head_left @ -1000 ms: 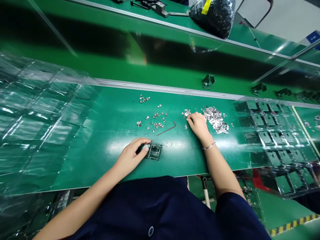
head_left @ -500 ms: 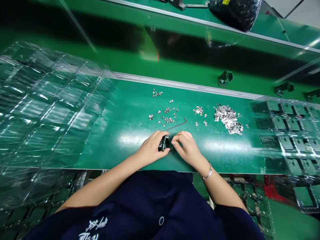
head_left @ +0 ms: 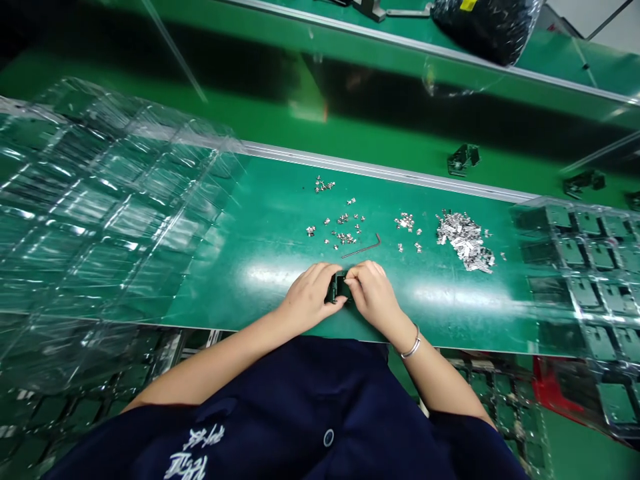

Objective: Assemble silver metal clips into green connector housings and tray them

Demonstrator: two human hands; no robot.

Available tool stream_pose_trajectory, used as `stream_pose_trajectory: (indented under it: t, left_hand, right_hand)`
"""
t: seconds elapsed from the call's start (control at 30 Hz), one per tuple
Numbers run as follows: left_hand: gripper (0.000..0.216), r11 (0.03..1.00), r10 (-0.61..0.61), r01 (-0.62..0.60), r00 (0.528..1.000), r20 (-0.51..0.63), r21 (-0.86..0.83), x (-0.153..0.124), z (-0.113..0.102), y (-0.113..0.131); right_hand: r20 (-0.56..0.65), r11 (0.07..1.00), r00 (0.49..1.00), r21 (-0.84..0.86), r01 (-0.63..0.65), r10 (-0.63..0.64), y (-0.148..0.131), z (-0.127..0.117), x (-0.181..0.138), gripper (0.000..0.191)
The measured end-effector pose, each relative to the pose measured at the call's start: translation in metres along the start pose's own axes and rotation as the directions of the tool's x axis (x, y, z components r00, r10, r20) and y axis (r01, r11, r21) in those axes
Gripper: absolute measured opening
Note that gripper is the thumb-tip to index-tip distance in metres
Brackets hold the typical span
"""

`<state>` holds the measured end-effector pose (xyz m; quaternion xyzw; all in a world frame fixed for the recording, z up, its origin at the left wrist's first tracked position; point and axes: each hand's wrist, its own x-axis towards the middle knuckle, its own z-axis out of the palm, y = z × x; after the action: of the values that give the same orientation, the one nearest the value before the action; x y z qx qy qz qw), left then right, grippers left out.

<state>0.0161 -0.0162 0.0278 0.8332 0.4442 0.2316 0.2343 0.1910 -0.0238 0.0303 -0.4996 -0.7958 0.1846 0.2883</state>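
Observation:
Near the table's front edge, my left hand (head_left: 311,297) is closed around a small dark box-like part (head_left: 341,287), thumb below and fingers above. My right hand (head_left: 373,293) meets the part's right side with thumb and forefinger pinched together; whatever sits in the pinch is too small to make out. Just beyond the hands lies a thin L-shaped hex key (head_left: 361,250). Small shiny metal pieces (head_left: 345,238) are scattered behind it. To the right are a little cluster of similar pieces (head_left: 405,222) and a larger heap of flat silvery metal pieces (head_left: 465,240).
Stacked clear plastic trays (head_left: 125,180) cover the left side. More compartment trays (head_left: 583,287) stand at the right. A metal rail (head_left: 350,167) runs along the table's back, with dark parts (head_left: 463,160) behind it. A black plastic bag (head_left: 487,27) sits on the upper shelf.
The whole view has shifted slightly, so things appear further right. My left hand has turned the dark part a little, and my right fingers have come closer against it.

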Motion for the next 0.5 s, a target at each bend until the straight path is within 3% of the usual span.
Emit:
stream_pose_trajectory:
  t: [0.3, 0.4, 0.5]
  left_hand:
    - [0.046, 0.996, -0.062, 0.064, 0.998, 0.030, -0.067, 0.000, 0.001, 0.002]
    - [0.050, 0.979, -0.112, 0.133, 0.984, 0.135, -0.157, 0.004, -0.009, -0.002]
    - [0.054, 0.956, -0.093, 0.171, 0.947, 0.308, -0.239, 0.012, -0.026, -0.007]
  right_hand:
    - [0.004, 0.990, 0.992, -0.060, -0.124, 0.125, -0.005, 0.002, 0.004, 0.018]
    - [0.008, 0.991, 0.992, 0.054, -0.125, 0.125, -0.003, -0.002, 0.006, 0.014]
    - [0.103, 0.990, 0.989, 0.087, -0.112, 0.103, -0.002, -0.007, 0.007, 0.013]
